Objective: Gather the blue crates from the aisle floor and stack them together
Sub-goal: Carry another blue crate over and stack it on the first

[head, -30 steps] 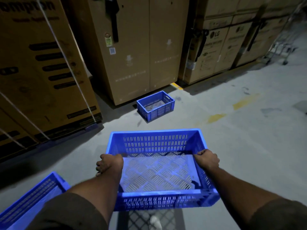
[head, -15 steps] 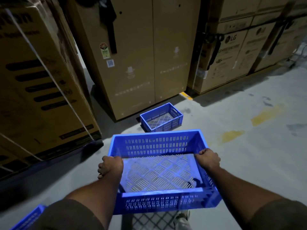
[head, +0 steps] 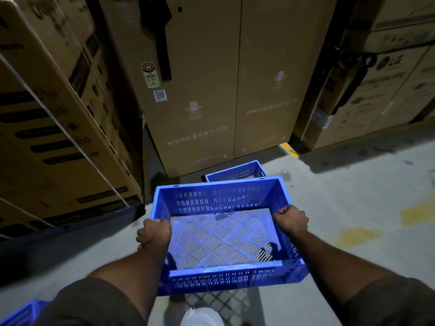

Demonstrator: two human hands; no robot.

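You have three blue crates in sight. The first is the carried crate (head: 223,234), held off the floor in front of you, its slatted bottom and vented walls showing nothing inside. Your left hand (head: 154,232) grips the left long rim, fingers curled down over the outside of the wall, and your right hand (head: 292,220) grips the right long rim the same way, knuckles up; both hands are clenched around the plastic, one to each side and roughly level with each other. The second is the floor crate (head: 235,172), sitting on the concrete floor (head: 353,184) just past the far wall of the one you hold, which covers most of it, so only its far rim and part of a vented wall show. It rests close to the foot of the tall cardboard carton (head: 223,78) straight ahead. The third is the corner crate (head: 21,314), a blue edge only, at the bottom left beside your left sleeve. Cartons count three groups: the strapped carton (head: 47,114) on your left, the tall one in the middle, and the LG cartons (head: 388,90) stacked on your right. Two worn yellow paint patches (head: 357,236) mark the floor to the right of your right arm.
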